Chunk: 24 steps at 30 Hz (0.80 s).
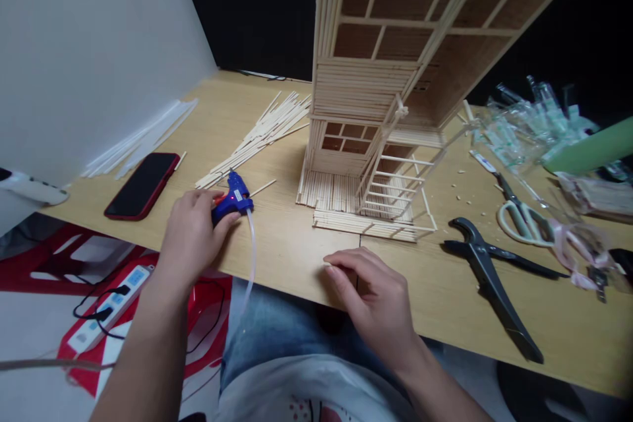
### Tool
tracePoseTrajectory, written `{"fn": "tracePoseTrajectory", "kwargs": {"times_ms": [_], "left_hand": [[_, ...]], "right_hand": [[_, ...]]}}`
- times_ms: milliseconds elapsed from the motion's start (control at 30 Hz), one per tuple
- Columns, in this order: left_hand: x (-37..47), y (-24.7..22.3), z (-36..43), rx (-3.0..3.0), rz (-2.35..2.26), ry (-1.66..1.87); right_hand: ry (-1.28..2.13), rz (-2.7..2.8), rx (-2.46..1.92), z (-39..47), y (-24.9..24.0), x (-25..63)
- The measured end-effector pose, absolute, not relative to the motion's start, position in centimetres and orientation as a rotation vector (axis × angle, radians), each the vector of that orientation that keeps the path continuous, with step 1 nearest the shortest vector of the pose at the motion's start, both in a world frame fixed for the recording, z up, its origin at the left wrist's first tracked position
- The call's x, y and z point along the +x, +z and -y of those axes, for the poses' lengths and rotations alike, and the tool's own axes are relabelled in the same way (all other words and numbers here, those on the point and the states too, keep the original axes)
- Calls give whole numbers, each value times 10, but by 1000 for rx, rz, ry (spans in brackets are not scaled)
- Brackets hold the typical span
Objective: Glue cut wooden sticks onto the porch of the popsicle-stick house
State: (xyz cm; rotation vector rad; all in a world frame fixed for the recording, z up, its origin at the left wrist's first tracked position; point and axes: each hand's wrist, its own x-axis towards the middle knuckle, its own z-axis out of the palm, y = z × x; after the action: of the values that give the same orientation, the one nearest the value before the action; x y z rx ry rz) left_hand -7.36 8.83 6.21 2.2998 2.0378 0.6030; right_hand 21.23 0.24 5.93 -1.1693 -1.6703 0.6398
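Observation:
A blue hot glue gun (236, 196) lies on its side at the left of the table, with a clear glue stick trailing off the table's front edge. My left hand (195, 221) is closed around it. Near the front edge, my right hand (373, 287) has thumb and forefinger pinched on a tiny pale piece (327, 265), seemingly a short bit of wooden stick. Beyond my hands stands a model house (363, 89) made of thin wooden sticks. It has window frames, a ladder-like stair (395, 188) and a stick base (366, 226).
Loose wooden sticks (270, 128) and a phone (142, 186) lie left. Right are black cutters (487, 277), white-handled scissors (524, 217), clear plastic wrappers (524, 122) and a green cylinder (593, 148). A power strip (109, 308) sits below the table, on something red.

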Motion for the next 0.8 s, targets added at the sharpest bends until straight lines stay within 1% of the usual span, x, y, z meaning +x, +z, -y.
{"fn": "tracePoseTrajectory", "kwargs": {"times_ms": [67, 100, 167, 233, 333, 400, 433, 500, 567, 633, 800], "left_hand": [[-90, 53, -103, 2320, -2075, 358], [-93, 49, -109, 2327, -2061, 291], [-93, 45, -117, 2343, -2018, 261], [-91, 48, -120, 2342, -1980, 309], [-85, 65, -113, 2229, -2012, 510], [-79, 80, -100, 2010, -2050, 757], [-74, 86, -92, 1844, -1997, 927], [-60, 95, -75, 1488, -1679, 1268], [-44, 96, -60, 1239, -1404, 1354], [-29, 91, -50, 1148, -1376, 1245], [-5, 76, -52, 1444, -1791, 814]], "right_hand": [[667, 1653, -1192, 2, 53, 217], [681, 1641, -1208, 5, 50, 218], [704, 1614, -1234, 8, 44, 220], [726, 1585, -1247, 10, 40, 221], [767, 1544, -1253, 9, 39, 222], [793, 1518, -1253, 8, 40, 223], [802, 1504, -1251, 7, 41, 224], [814, 1480, -1246, 7, 41, 224], [823, 1466, -1241, 7, 41, 225], [826, 1458, -1234, 7, 42, 225], [821, 1456, -1213, 8, 42, 227]]}}
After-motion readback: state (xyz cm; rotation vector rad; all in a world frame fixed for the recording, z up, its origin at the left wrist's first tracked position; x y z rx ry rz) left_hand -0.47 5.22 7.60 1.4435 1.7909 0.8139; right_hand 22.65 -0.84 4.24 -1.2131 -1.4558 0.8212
